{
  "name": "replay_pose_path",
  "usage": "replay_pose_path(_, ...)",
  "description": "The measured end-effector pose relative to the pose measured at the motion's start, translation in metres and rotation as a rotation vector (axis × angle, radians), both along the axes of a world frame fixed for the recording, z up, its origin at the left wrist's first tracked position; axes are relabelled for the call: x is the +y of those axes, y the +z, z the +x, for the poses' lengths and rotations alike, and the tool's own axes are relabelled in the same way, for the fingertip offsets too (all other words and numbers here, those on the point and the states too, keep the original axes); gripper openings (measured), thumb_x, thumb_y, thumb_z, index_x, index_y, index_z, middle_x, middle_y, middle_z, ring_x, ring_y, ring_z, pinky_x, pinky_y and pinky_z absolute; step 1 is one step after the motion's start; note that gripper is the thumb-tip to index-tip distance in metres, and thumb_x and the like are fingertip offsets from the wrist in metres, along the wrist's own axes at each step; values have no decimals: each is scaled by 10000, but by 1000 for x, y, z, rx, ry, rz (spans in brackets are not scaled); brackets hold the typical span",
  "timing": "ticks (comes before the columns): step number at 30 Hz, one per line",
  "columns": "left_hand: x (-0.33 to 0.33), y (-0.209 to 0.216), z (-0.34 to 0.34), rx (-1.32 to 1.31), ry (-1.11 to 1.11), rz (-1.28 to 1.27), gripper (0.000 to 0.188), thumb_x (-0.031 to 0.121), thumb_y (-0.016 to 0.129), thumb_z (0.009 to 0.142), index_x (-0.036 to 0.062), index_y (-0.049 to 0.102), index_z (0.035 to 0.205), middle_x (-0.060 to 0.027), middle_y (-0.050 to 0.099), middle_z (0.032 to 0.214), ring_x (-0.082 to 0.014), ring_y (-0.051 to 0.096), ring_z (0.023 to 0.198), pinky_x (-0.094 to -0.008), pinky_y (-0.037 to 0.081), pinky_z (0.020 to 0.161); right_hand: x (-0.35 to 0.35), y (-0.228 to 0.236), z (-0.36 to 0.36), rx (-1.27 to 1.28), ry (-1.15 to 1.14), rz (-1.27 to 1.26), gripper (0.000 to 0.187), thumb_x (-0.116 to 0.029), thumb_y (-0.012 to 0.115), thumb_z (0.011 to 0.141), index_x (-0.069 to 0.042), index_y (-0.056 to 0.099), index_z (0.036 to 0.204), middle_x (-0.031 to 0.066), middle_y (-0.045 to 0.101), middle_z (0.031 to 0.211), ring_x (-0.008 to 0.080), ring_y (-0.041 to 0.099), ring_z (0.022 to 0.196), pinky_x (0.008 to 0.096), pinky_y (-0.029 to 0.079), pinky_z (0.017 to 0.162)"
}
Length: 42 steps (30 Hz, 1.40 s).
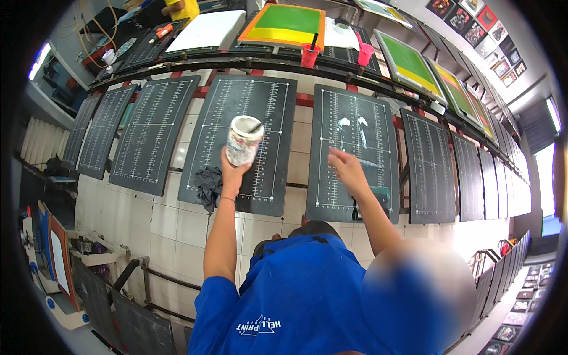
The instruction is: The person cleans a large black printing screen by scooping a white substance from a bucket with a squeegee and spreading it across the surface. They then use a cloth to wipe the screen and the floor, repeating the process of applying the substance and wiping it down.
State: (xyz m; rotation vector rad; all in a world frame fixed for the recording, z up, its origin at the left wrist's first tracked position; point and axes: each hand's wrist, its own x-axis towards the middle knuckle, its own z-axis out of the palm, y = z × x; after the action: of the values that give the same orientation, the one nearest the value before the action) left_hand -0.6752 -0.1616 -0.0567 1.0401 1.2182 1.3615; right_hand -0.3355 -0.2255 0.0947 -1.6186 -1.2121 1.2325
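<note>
My left hand [234, 173] is wrapped round a white, paint-smeared tub [244, 142]. A dark handle sticks up out of the tub's open top. The tub is held above a black printing board [278, 124] with white ruled lines. Beside my left wrist, a crumpled dark cloth [209, 184] lies on that board's near left part. Over the neighbouring board [381, 130] on the right is my right hand [348, 168], its fingers bent and pinched together; what they hold, if anything, I cannot make out. White wet blobs [345, 122] and streaks lie on this board beyond the hand.
More ruled boards [155, 133] line both sides. Behind them runs a dark rail [260, 63]. An orange-framed green and yellow screen [284, 25], a red cup [309, 55] and a pink cup [365, 54] stand there. Someone in a yellow shirt [184, 10] is at the far left.
</note>
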Motion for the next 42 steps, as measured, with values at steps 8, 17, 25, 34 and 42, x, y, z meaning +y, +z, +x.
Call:
replay_pose_path(8,3,8,9,86,152,-285,1028,-68,717,802,88,57,1575,-158,650,1078,-154,641,637,-270,550,519,-180,-100,82,-626,-137,59,404,-203,676,894,-13,659,1250,72,703,890,128,596,657,289,479,625)
replay_pose_path(17,-26,19,22,239,210,-359,1013,-16,651,820,-10,-43,1558,-140,689,840,-200,641,549,-320,535,486,-235,-107,80,-603,-234,-118,388,-185,686,887,-16,664,1235,116,717,976,208,640,698,341,516,684)
replay_pose_path(25,-97,14,-41,1137,690,68,467,188,674,884,-24,522,1271,-207,609,1108,-405,560,1057,-491,450,899,-210,-80,57,-543,52,-94,383,-189,681,888,-32,665,1238,133,715,981,226,664,732,344,524,694)
replay_pose_path(34,-146,53,1,572,311,45,461,145,698,901,-81,540,1270,-192,650,1167,-257,627,1044,-357,479,938,-166,-38,72,-479,482,-73,382,-276,647,904,-39,678,1202,132,711,1000,302,681,836,399,532,808)
replay_pose_path(42,-240,167,279,507,-1087,173,473,84,722,812,-4,565,1250,-151,597,1215,-287,603,1119,-369,482,957,-291,-171,222,-276,157,-318,398,-333,645,881,-53,713,1157,171,730,1040,335,694,964,407,530,877)
